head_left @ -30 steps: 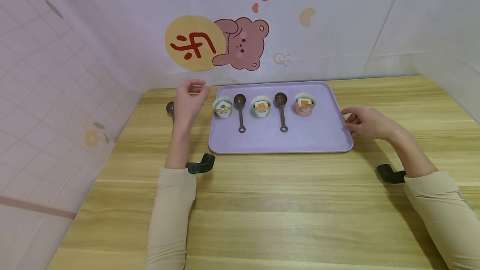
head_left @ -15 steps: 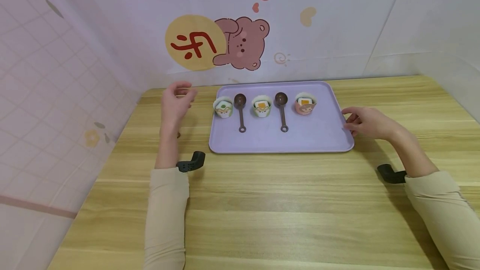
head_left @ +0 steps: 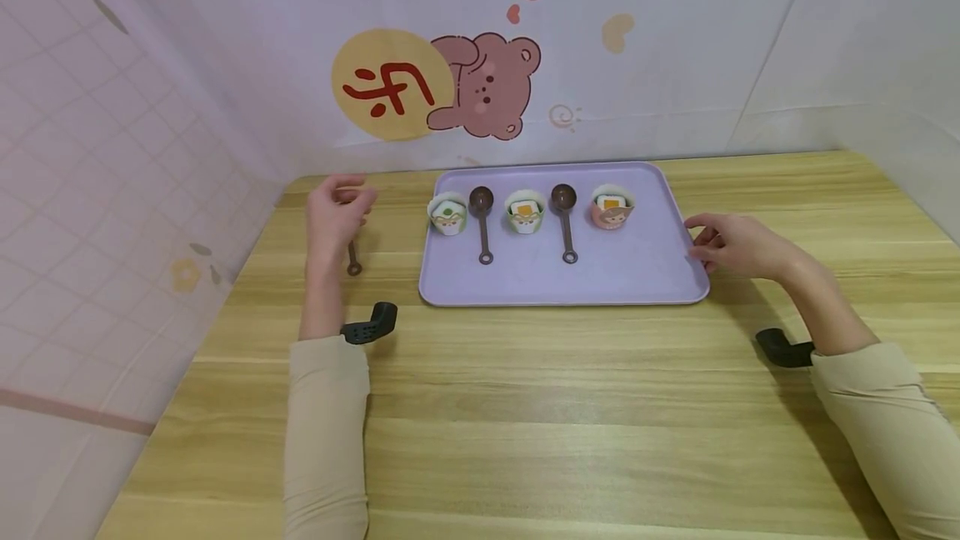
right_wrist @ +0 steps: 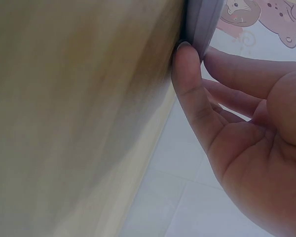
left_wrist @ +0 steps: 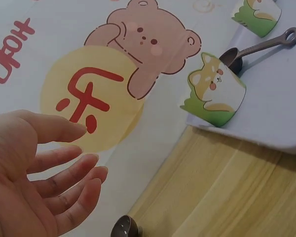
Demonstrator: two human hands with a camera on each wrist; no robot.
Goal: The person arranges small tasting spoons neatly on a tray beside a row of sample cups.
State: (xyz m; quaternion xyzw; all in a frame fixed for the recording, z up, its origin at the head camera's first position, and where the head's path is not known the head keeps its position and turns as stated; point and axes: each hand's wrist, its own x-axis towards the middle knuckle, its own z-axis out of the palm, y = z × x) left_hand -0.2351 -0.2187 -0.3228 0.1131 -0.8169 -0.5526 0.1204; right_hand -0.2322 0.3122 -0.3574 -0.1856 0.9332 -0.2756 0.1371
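Note:
My left hand [head_left: 330,215] hovers with loosely bent fingers over a brown measuring spoon on the table's left side. It holds nothing. In the head view the hand hides the scoop, and the spoon's handle [head_left: 353,258] shows; the scoop [left_wrist: 124,227] appears at the bottom of the left wrist view. At the right, my right hand [head_left: 742,247] pinches the rim of a lilac tray [head_left: 637,273] between thumb and fingers. On the tray, two more measuring spoons [head_left: 483,223] alternate with a green paper cup [head_left: 448,215], a second green cup [head_left: 524,213] and a pink cup [head_left: 611,208].
White and orange or green pieces sit inside the cups. A wall sheet printed with a pink bear [head_left: 491,86] rises behind the wooden table [head_left: 525,407]. Another pale sheet [head_left: 90,190] stands along the left edge.
My left hand has moved left and slightly nearer, away from the tray's left edge to above the loose measuring spoon. My right hand stays at the tray rim.

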